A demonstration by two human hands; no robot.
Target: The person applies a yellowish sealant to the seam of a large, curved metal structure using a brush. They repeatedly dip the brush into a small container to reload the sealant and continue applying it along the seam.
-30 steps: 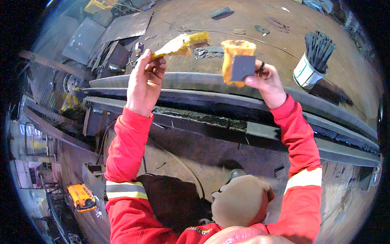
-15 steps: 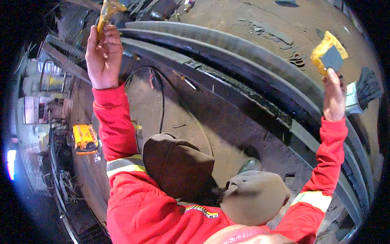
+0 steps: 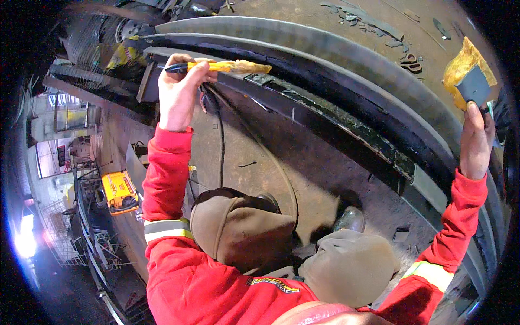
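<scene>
My left hand [image 3: 181, 95] is closed around a narrow tool [image 3: 216, 66] with a yellow and black handle. Its far end is coated in yellowish paste and looks like a putty knife seen nearly edge-on. It hangs above the near edge of the long curved steel beams [image 3: 336, 54]. Off to the right, my right hand [image 3: 475, 143] pinches a flat dark grey square piece [image 3: 474, 88] between thumb and fingers. A lump of yellow paste-like material [image 3: 472, 54] spreads out behind that piece; whether the two are joined I cannot tell.
The steel beams sweep from upper left to lower right. Dark cables [image 3: 221, 141] lie on the floor before my bent knees [image 3: 349, 265]. At left stands a yellow machine [image 3: 120, 192]. Scraps [image 3: 374, 30] litter the floor beyond the beams. Bright light glares far left.
My left hand has lowered and shifted right, turning its tool from upright to sideways, pointing right. My right hand has moved outward and slightly down with the grey piece.
</scene>
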